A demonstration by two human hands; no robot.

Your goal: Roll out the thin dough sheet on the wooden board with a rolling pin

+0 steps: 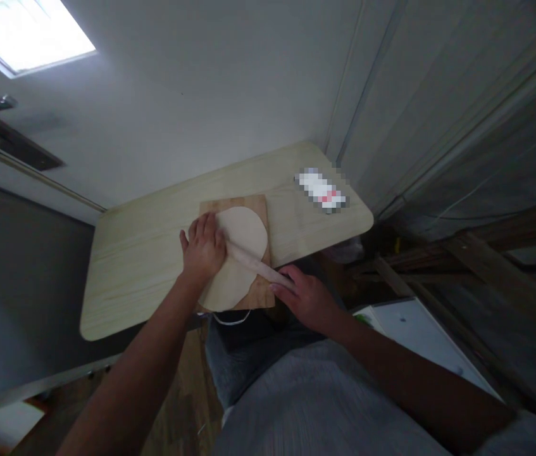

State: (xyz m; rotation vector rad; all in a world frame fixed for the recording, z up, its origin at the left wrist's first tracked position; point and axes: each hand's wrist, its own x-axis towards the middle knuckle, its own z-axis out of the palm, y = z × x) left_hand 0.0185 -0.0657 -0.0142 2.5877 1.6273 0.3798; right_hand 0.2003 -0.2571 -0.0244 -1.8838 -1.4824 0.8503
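Note:
A pale wooden rolling pin [251, 261] lies slantwise across a flat, rolled-out sheet of dough [243, 225]. Under the dough is a square wooden board [262, 297] on the table. My left hand [204, 248] is over the pin's far left end, its fingers bent down around it; that end is hidden beneath the palm. At the other end, past the board's right edge, my right hand [306, 297] is closed around the pin. The dough spreads on both sides of the pin and reaches the board's near edge.
The light wood table [130, 272] has rounded corners and stands against a pale wall. A blurred-out white and red item [321, 189] lies at its right end. A white panel [419, 329] is at the lower right, beside wooden beams [500, 253].

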